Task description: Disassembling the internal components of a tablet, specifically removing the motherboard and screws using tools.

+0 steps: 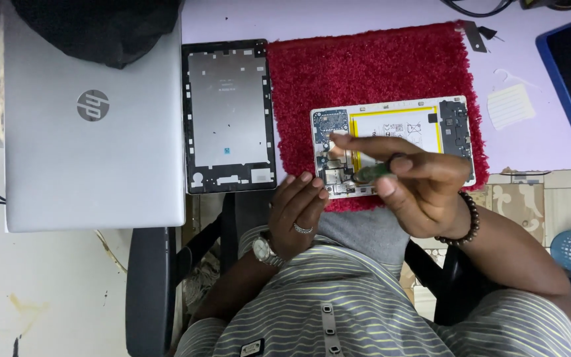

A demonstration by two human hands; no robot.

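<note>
Pale lilac desk surface point(338, 14) is carrying everything, and a closed silver laptop point(94, 125) is lying far to the left of both hands. Beyond the hands a red shaggy mat point(371, 66) is spreading under an opened tablet point(391, 145), with its dark back cover point(229, 116) lying just beyond the left hand. The right hand point(418, 192) is hovering over the tablet's circuit board, its fingers pinching a small greenish tool point(373, 173). The left hand point(297, 215), wearing a ring and a wristwatch, is loosely curled and touching the tablet's near edge, gripping nothing.
</note>
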